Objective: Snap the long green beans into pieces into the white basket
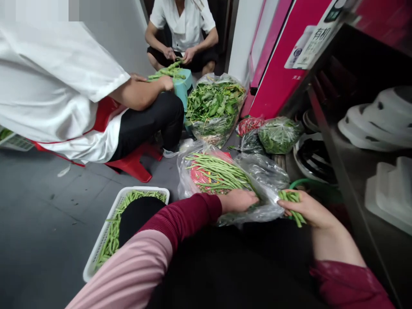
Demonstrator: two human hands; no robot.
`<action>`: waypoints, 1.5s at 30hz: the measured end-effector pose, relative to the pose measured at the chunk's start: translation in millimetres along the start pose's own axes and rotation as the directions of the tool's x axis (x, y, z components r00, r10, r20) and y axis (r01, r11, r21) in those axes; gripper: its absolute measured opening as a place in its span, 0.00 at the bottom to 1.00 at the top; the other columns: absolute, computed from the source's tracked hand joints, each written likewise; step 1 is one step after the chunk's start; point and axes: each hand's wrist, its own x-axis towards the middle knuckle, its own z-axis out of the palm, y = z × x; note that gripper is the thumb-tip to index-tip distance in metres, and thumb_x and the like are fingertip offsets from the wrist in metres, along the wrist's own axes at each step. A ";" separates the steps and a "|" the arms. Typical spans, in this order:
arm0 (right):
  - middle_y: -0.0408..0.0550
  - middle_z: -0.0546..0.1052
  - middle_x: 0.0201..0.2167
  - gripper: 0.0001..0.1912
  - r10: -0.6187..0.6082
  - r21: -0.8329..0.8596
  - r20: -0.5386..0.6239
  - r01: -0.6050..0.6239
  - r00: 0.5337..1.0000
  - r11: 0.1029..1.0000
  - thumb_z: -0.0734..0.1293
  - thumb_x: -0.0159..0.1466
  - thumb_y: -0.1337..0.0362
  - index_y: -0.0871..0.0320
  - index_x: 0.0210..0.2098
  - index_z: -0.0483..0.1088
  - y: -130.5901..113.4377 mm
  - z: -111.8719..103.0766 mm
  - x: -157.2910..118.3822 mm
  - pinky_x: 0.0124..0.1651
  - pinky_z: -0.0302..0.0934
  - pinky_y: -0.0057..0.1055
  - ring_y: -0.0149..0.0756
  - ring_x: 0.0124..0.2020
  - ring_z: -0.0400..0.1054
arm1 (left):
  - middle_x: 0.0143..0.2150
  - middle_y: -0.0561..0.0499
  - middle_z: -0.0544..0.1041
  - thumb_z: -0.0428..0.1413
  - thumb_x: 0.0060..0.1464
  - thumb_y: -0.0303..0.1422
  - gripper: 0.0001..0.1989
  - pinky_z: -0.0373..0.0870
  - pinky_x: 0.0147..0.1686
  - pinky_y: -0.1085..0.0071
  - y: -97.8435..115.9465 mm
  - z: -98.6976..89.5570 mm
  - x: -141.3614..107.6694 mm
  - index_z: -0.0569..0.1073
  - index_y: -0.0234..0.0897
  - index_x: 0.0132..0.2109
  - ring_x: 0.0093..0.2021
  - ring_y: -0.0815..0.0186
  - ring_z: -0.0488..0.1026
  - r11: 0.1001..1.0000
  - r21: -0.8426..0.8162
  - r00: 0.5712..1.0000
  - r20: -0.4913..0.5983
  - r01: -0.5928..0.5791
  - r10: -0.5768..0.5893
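Head: grey tiled floor (pixel 54 231), pink cabinet (pixel 275 83), bagged beans (pixel 222 171).

The long beans (pixel 225 171) are light green, and the bag (pixel 184 174) around them is clear. The basket (pixel 88 268) is white, patterned with small holes. The left sleeve (pixel 193 214) is maroon towards the cuff and dusty pink above. The stool (pixel 138 169) is red, the nearer co-worker's shirt (pixel 48 77) white, the floor (pixel 58 223) grey, the leafy greens (pixel 215 103) deeper green, the panel (pixel 277 86) hot pink.
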 end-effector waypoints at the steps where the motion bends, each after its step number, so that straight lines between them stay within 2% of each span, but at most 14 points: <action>1: 0.41 0.66 0.14 0.16 0.004 -0.004 0.002 -0.004 1.000 1.000 0.72 0.48 0.55 0.60 0.24 0.65 -1.0 2.0 2.4 0.22 0.55 0.26 0.29 0.17 0.60 | 0.46 0.44 0.70 0.46 0.53 0.30 0.17 0.67 0.33 0.69 2.9 4.9 6.7 0.68 0.38 0.50 0.37 0.64 0.71 0.997 0.047 0.998 -0.010 -0.055 0.056; 3: 0.41 0.66 0.15 0.16 0.008 -0.011 -0.004 -0.008 1.000 1.000 0.72 0.48 0.56 0.60 0.26 0.66 -2.7 2.7 6.5 0.22 0.55 0.26 0.29 0.18 0.60 | 0.50 0.41 0.66 0.44 0.55 0.33 0.17 0.67 0.31 0.66 4.6 17.4 20.5 0.66 0.38 0.51 0.38 0.61 0.70 0.989 0.120 0.995 -0.029 -0.090 0.094; 8: 0.41 0.65 0.14 0.15 -0.001 0.043 -0.115 0.006 0.993 0.999 0.72 0.48 0.57 0.60 0.23 0.65 -5.4 -3.8 18.5 0.21 0.53 0.26 0.28 0.17 0.58 | 0.45 0.40 0.67 0.46 0.54 0.27 0.15 0.65 0.32 0.65 -27.0 30.6 46.0 0.68 0.37 0.48 0.41 0.58 0.67 0.973 0.210 0.996 -0.039 0.090 -0.084; 11: 0.41 0.66 0.15 0.16 0.012 0.074 -0.238 0.006 0.971 0.997 0.71 0.48 0.55 0.59 0.25 0.65 -5.2 -4.6 34.6 0.20 0.52 0.26 0.29 0.17 0.59 | 0.43 0.41 0.67 0.46 0.54 0.27 0.13 0.65 0.32 0.67 -60.9 15.0 48.1 0.71 0.37 0.43 0.42 0.58 0.65 0.965 0.174 0.979 -0.092 0.198 -0.184; 15: 0.41 0.67 0.15 0.17 0.001 -0.103 -0.356 -0.040 0.935 0.994 0.70 0.49 0.53 0.60 0.30 0.67 -5.7 -1.4 56.9 0.20 0.52 0.26 0.30 0.16 0.59 | 0.46 0.44 0.66 0.48 0.54 0.32 0.12 0.65 0.37 0.67 -93.3 -10.5 43.9 0.71 0.39 0.44 0.44 0.60 0.65 0.965 0.130 0.970 -0.112 0.230 -0.216; 21: 0.42 0.69 0.15 0.17 -0.030 -0.353 -0.442 -0.143 0.896 0.925 0.68 0.49 0.54 0.61 0.31 0.70 -14.1 2.2 63.5 0.22 0.53 0.28 0.33 0.17 0.61 | 0.46 0.47 0.66 0.49 0.53 0.31 0.12 0.65 0.40 0.70 -93.3 -27.3 30.0 0.72 0.41 0.43 0.45 0.63 0.66 0.989 0.087 0.990 -0.088 0.121 -0.113; 25: 0.45 0.71 0.17 0.16 -0.073 -0.413 -0.475 -0.149 0.877 0.899 0.68 0.47 0.56 0.60 0.30 0.71 -13.5 2.0 61.9 0.25 0.55 0.30 0.36 0.20 0.64 | 0.47 0.49 0.68 0.47 0.52 0.26 0.14 0.64 0.45 0.73 -87.9 -40.9 9.5 0.71 0.39 0.45 0.46 0.67 0.66 0.988 -0.116 0.964 -0.236 0.101 -0.126; 28: 0.48 0.73 0.21 0.15 -0.114 -0.427 -0.494 -0.127 0.862 0.895 0.70 0.45 0.57 0.60 0.29 0.72 -7.6 2.9 66.0 0.30 0.56 0.33 0.40 0.25 0.66 | 0.44 0.50 0.72 0.46 0.52 0.23 0.14 0.62 0.47 0.74 -84.9 -55.7 -5.4 0.71 0.37 0.43 0.45 0.69 0.68 0.922 -0.375 0.895 -0.371 0.098 -0.246; 32: 0.50 0.74 0.23 0.16 -0.158 -0.444 -0.545 -0.124 0.823 0.888 0.71 0.44 0.59 0.60 0.31 0.73 -5.7 6.9 70.0 0.33 0.58 0.36 0.43 0.28 0.68 | 0.32 0.51 0.75 0.47 0.54 0.30 0.11 0.67 0.34 0.75 -78.3 -79.0 -24.7 0.71 0.35 0.42 0.31 0.70 0.71 0.699 -0.701 0.731 -0.402 0.142 -0.551; 35: 0.51 0.75 0.26 0.18 -0.238 -0.409 -0.646 -0.065 0.725 0.910 0.70 0.46 0.59 0.60 0.36 0.73 -16.7 15.7 62.7 0.35 0.59 0.36 0.44 0.31 0.68 | 0.24 0.51 0.73 0.49 0.54 0.37 0.13 0.65 0.23 0.77 -70.4 -99.7 -44.3 0.70 0.32 0.42 0.22 0.71 0.69 0.516 -0.856 0.608 -0.388 0.042 -0.693; 37: 0.51 0.75 0.27 0.18 -0.260 -0.307 -0.686 0.054 0.680 0.950 0.68 0.49 0.57 0.61 0.36 0.73 -27.6 28.3 54.5 0.33 0.59 0.34 0.41 0.30 0.68 | 0.20 0.53 0.71 0.51 0.52 0.39 0.15 0.63 0.19 0.78 -62.6 -113.0 -59.9 0.69 0.31 0.41 0.18 0.72 0.68 0.432 -0.902 0.533 -0.369 -0.006 -0.761; 39: 0.49 0.74 0.25 0.17 -0.238 -0.127 -0.624 0.204 0.745 0.971 0.68 0.49 0.55 0.61 0.34 0.72 -37.8 47.7 47.5 0.28 0.59 0.31 0.37 0.25 0.66 | 0.17 0.54 0.69 0.52 0.51 0.42 0.16 0.61 0.16 0.80 -52.4 -122.9 -75.4 0.68 0.31 0.39 0.15 0.73 0.66 0.365 -0.930 0.490 -0.341 -0.049 -0.802; 42: 0.44 0.70 0.18 0.17 -0.187 0.215 -0.293 0.255 0.938 0.943 0.70 0.48 0.55 0.62 0.32 0.71 -47.7 83.8 43.4 0.22 0.56 0.27 0.31 0.18 0.62 | 0.15 0.55 0.68 0.54 0.48 0.44 0.19 0.58 0.13 0.80 -34.5 -128.4 -93.6 0.68 0.30 0.37 0.12 0.74 0.63 0.245 -0.965 0.488 -0.260 -0.097 -0.833; 45: 0.42 0.68 0.17 0.16 -0.199 0.461 0.024 0.166 0.980 0.872 0.71 0.47 0.57 0.62 0.29 0.71 -51.1 112.2 44.3 0.21 0.55 0.26 0.28 0.17 0.59 | 0.18 0.53 0.70 0.56 0.45 0.46 0.20 0.56 0.12 0.80 -18.9 -124.8 -103.4 0.69 0.30 0.35 0.12 0.76 0.62 0.137 -0.987 0.522 -0.164 -0.090 -0.837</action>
